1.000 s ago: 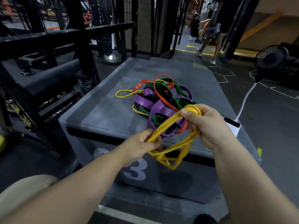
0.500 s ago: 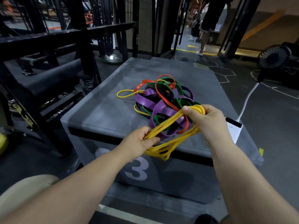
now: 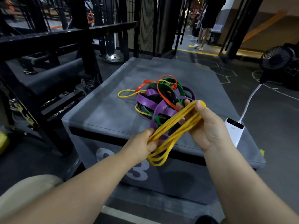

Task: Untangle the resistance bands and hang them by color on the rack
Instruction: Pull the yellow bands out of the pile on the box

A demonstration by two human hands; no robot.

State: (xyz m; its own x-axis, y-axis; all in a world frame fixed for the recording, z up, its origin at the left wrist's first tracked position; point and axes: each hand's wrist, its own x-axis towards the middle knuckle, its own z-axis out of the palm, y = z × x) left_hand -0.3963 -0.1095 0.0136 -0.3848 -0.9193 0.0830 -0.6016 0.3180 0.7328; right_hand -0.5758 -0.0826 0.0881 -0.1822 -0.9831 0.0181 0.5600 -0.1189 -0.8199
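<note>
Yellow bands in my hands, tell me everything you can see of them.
Several thin, rubbery-looking yellow bands, bunched, stretch slanting between the hands. The left hand grips the lower end; the right hand holds the upper end under its thumb. Slack loops droop below the left hand, before the box.

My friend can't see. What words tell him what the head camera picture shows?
The left hand and right hand hold yellow bands stretched between them over a grey box. A tangle of purple, green, orange and yellow ones lies on the box.
</note>
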